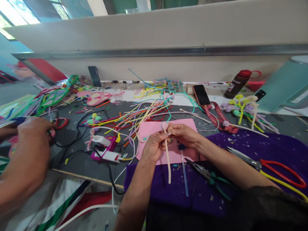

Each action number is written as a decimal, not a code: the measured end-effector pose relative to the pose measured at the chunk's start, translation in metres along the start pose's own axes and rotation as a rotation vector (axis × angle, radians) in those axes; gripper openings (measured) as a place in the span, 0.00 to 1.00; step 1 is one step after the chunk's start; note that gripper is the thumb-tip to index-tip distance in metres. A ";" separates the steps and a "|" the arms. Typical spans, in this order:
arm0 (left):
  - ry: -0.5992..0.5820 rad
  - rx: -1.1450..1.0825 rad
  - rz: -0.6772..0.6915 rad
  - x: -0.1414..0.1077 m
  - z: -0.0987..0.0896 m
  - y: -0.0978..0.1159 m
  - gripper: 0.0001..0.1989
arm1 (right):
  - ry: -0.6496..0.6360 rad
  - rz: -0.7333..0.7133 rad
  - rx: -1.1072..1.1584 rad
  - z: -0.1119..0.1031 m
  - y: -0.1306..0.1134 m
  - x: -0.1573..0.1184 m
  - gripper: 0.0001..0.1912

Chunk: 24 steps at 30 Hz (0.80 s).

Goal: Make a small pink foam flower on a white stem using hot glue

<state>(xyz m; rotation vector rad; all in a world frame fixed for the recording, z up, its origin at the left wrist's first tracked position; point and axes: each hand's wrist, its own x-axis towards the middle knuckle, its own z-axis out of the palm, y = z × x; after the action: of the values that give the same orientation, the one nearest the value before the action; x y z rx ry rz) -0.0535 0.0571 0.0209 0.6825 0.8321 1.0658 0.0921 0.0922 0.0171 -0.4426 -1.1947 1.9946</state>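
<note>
Both my hands meet over a pink sheet [146, 128] on a purple cloth [271, 141]. Between my fingers is a cream pipe cleaner [168, 166] with a small pale pink tuft at its top; its stem hangs down below. My left hand [154, 146] pinches it from the left. From the other side, my right hand [184, 134] closes its fingertips at the base of the tuft. Below my hands lies a clear glue stick [184, 179] with a dark blue piece at its upper end. Pliers [204, 173] with green handles rest under my right forearm.
Red-handled scissors [281, 170] lie at the right. Loose pipe cleaners [144, 115] spread across the table behind. A pink power strip [106, 149] with cables is at the left. Another person's arm [29, 154] works far left. A phone [201, 95] and bottle [238, 84] stand back right.
</note>
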 end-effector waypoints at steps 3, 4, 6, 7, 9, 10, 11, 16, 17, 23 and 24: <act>0.008 -0.041 -0.011 0.000 0.001 0.001 0.07 | 0.016 -0.005 -0.040 -0.001 -0.001 0.000 0.09; 0.015 -0.058 -0.011 0.000 0.001 0.002 0.07 | 0.033 -0.015 -0.083 -0.001 -0.002 0.000 0.09; 0.036 -0.091 -0.001 0.000 0.000 0.002 0.07 | 0.095 -0.054 -0.207 -0.002 -0.007 -0.001 0.09; 0.047 -0.108 0.007 0.001 -0.001 0.002 0.07 | 0.131 -0.074 -0.275 -0.003 -0.010 -0.001 0.09; 0.060 -0.140 0.020 0.002 -0.003 0.002 0.08 | 0.195 -0.104 -0.406 -0.005 -0.018 -0.001 0.11; 0.061 -0.155 0.026 0.002 -0.004 0.002 0.08 | 0.220 -0.113 -0.473 -0.006 -0.022 -0.002 0.12; 0.058 -0.165 0.028 0.003 -0.005 0.003 0.08 | 0.241 -0.118 -0.548 -0.007 -0.027 -0.002 0.12; 0.062 -0.182 0.017 0.002 -0.006 0.006 0.08 | 0.271 -0.139 -1.100 -0.015 -0.055 -0.021 0.11; 0.069 -0.175 0.016 0.002 -0.006 0.007 0.08 | 0.247 -0.123 -1.235 -0.017 -0.059 -0.027 0.11; 0.045 -0.151 0.020 -0.001 -0.002 0.008 0.08 | 0.003 0.152 -1.853 -0.022 -0.049 -0.059 0.20; 0.043 -0.149 0.022 -0.001 -0.002 0.008 0.07 | -0.001 0.193 -1.916 -0.023 -0.044 -0.060 0.20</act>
<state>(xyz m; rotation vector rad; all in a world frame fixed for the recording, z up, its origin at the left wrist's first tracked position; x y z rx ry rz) -0.0589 0.0594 0.0266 0.5457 0.7753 1.1534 0.1646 0.0732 0.0379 -1.3911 -2.7786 0.2967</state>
